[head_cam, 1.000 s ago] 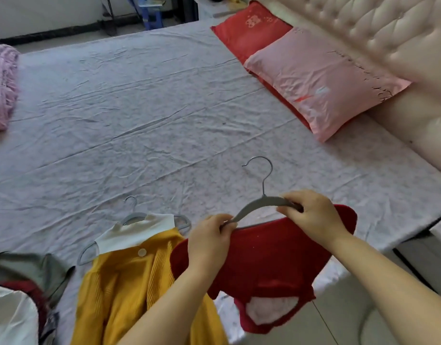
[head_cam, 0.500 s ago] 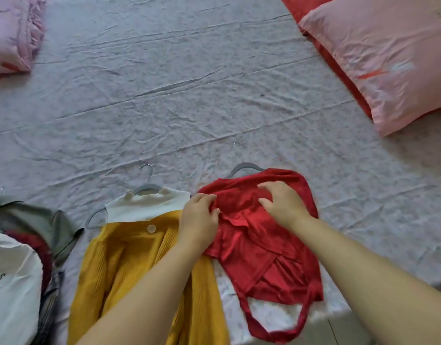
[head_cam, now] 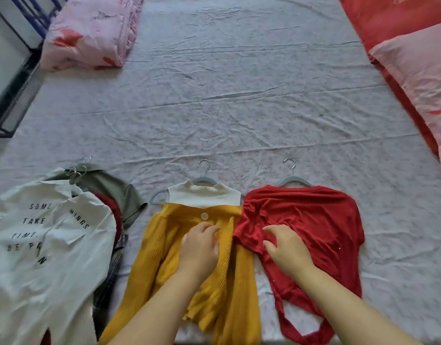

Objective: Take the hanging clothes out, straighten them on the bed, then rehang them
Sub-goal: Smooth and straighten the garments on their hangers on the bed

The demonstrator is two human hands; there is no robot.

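A red top [head_cam: 314, 220] lies flat on the bed on a grey hanger [head_cam: 293, 179], hook pointing away from me. My right hand [head_cam: 284, 247] rests on its left part, fingers loosely bent on the cloth. Beside it on the left lies a yellow cardigan [head_cam: 159, 245] over a white collar piece, on its own grey hanger [head_cam: 204, 178]. My left hand [head_cam: 199, 247] rests on the cardigan's middle, below its button. At the far left is a pile of hung clothes topped by a white printed shirt [head_cam: 40, 232].
The bed sheet [head_cam: 239, 108] is wrinkled and pale. A folded pink quilt [head_cam: 90, 33] lies at the far left corner. Red and pink pillows [head_cam: 413, 58] line the right side. A dark metal frame [head_cam: 13, 83] stands off the bed's left edge.
The red top, held up on its hanger a second ago, now lies spread on the bed. My left hand has shifted from the red top onto the yellow cardigan.
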